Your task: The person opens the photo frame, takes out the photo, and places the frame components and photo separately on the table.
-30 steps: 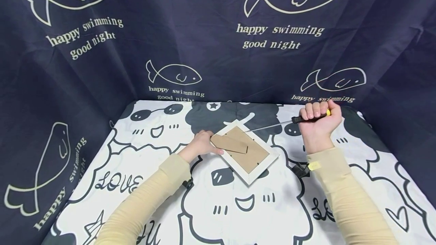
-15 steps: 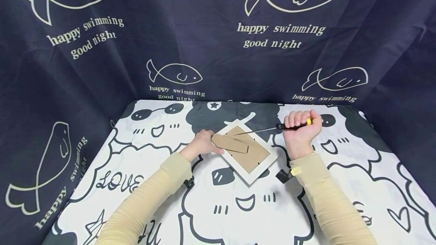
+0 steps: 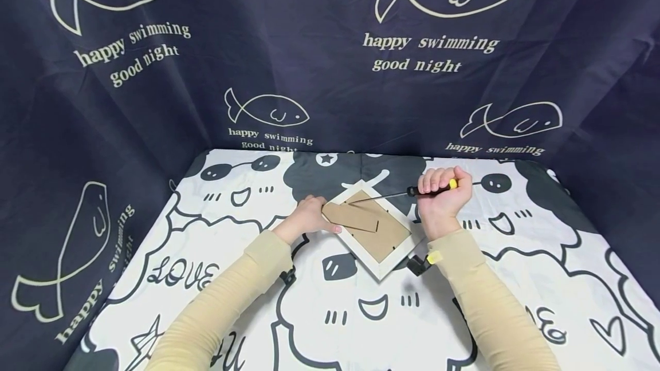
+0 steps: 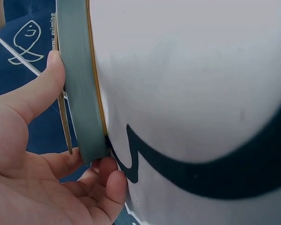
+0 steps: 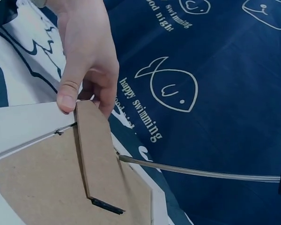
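A white picture frame [image 3: 380, 269] lies back up on the cloth, its corners pointing toward and away from me. Its brown backing board [image 3: 387, 242] carries a cardboard stand flap [image 5: 98, 150], and small dark tabs dot the inner edge. My left hand [image 3: 309, 214] grips the frame's left corner, thumb on the side and fingers curled under the edge in the left wrist view. In my right hand [image 3: 442, 199] is a screwdriver [image 3: 412, 190] with a black and yellow handle, gripped in a fist. Its thin metal shaft [image 5: 201, 174] slants down left, the flat tip right beside the flap's edge.
A white cloth [image 3: 247, 279] with black cartoon drawings covers the table. Dark blue curtains [image 3: 330, 44] printed with fish hang behind and at both sides. Black wrist-camera mounts [image 3: 419, 265] sit at the sleeves.
My right hand has moved left and slightly down with the screwdriver, whose tip has slid across the backing board toward the stand flap. The left hand and frame have stayed in place.
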`<state>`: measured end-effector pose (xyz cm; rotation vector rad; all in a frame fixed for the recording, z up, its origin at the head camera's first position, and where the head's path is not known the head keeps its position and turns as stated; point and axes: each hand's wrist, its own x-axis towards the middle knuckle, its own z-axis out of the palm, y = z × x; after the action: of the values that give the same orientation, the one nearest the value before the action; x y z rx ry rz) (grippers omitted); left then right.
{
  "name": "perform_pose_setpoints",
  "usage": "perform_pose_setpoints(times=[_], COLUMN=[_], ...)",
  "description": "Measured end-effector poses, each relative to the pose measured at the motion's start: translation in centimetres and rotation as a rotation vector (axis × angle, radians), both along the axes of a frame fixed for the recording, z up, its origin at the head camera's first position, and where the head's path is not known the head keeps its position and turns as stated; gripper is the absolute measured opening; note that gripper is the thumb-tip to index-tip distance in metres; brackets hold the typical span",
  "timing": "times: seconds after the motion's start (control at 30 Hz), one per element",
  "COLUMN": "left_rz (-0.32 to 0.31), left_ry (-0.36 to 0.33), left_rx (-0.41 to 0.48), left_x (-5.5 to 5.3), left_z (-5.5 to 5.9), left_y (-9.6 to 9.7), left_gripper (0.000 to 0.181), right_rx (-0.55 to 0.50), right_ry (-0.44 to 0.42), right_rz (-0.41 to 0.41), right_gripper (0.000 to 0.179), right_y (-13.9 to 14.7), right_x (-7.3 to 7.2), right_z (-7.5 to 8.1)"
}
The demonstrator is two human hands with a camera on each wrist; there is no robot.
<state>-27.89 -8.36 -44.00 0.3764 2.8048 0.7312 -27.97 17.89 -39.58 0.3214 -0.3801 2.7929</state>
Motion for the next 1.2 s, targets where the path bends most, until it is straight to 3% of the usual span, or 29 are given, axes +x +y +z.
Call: perform_pose_setpoints(times=[0.3, 0.57, 0.87, 1.2], left_rz=[0.000, 0.001, -0.008, -0.035], left_ry=[-0.010, -0.009, -0.012, -0.049], left_rx=[-0.001, 0.001, -0.002, 0.009], left_x=[0.2, 0.1, 0.0, -0.1], left_z=[0.4, 0.3, 0.2, 0.3], left_y=[0.2, 0.1, 0.1, -0.1], left_gripper=[0.074, 0.074, 0.074, 0.087], right_rx=[0.155, 0.315, 0.503, 0.607], right_ry=[0.080, 0.285, 0.523, 0.623], right_rz=[-0.045, 0.012, -0.111, -0.149], right_gripper=[0.044, 0.042, 0.038, 0.028], right_y=[-0.9, -1.4, -1.9, -2.4], right_x=[0.8, 2.2, 3.5, 4.5], right_z=[-0.1, -1.0, -2.3, -3.4])
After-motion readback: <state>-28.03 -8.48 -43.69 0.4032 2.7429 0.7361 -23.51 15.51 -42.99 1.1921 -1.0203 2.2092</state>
